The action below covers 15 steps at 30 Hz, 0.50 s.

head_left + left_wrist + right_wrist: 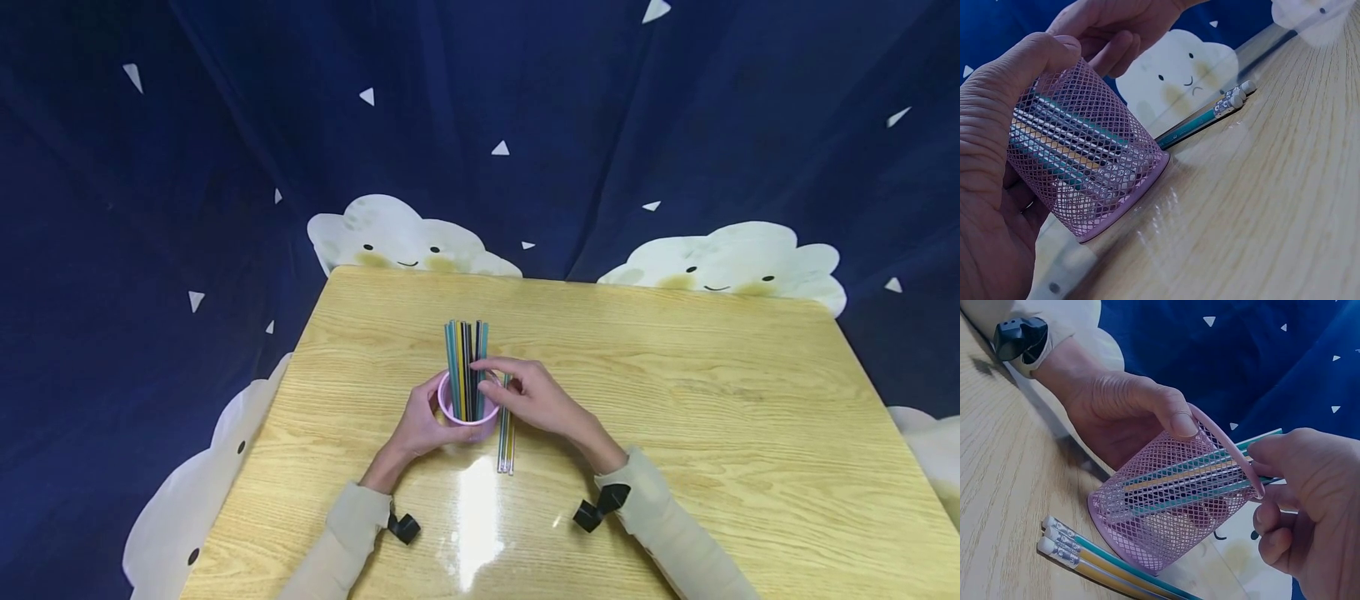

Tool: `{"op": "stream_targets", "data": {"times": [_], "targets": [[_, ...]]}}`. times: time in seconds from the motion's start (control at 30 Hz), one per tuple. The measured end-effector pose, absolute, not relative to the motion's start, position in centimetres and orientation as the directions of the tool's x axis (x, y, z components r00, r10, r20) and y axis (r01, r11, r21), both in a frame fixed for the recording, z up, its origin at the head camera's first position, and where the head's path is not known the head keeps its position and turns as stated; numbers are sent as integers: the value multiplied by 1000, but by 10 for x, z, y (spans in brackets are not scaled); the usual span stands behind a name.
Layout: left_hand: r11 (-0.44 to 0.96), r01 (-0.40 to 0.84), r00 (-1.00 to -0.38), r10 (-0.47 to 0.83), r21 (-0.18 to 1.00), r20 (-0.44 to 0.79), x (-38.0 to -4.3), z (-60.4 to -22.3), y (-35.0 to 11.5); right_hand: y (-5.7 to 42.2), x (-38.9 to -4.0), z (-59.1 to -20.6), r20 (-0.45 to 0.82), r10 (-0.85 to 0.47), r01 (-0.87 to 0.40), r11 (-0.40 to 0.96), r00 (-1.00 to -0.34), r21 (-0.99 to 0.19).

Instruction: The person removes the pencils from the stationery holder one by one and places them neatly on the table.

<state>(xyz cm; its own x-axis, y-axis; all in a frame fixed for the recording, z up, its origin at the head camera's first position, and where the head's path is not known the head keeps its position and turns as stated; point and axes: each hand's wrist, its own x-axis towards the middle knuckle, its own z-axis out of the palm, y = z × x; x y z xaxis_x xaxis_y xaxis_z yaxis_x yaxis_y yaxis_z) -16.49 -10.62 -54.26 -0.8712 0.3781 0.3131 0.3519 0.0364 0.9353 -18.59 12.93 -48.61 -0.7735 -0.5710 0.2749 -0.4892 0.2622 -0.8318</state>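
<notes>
While the left hand (422, 423) wrapped round the pink mesh cup (1175, 503) on the table (675, 400), the right hand (538, 398) was at the pencils (460, 358) inside; whether it pinched any, I couldn't tell.

In the head view, the tabletop (712, 400) is bright and warm yellow, with a white streak of glare washing out the grain near the front, while the navy curtain (465, 75) falls almost to black at the upper left and the pencils (507, 446) look small and soft. Both wrist views are dimmer and cooler: the left shows faint dotted reflections beside the base of the cup (1094, 162), the right a soft shadow near the wrist camera (1020, 339).
</notes>
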Motion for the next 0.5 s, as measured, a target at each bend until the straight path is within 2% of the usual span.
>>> {"op": "stream_targets", "data": {"times": [0.5], "targets": [[-7,346,-866,383,938,322,-170,-552,-109,138,-185,-481,292,-538,-498,289,-791,-818]]}}
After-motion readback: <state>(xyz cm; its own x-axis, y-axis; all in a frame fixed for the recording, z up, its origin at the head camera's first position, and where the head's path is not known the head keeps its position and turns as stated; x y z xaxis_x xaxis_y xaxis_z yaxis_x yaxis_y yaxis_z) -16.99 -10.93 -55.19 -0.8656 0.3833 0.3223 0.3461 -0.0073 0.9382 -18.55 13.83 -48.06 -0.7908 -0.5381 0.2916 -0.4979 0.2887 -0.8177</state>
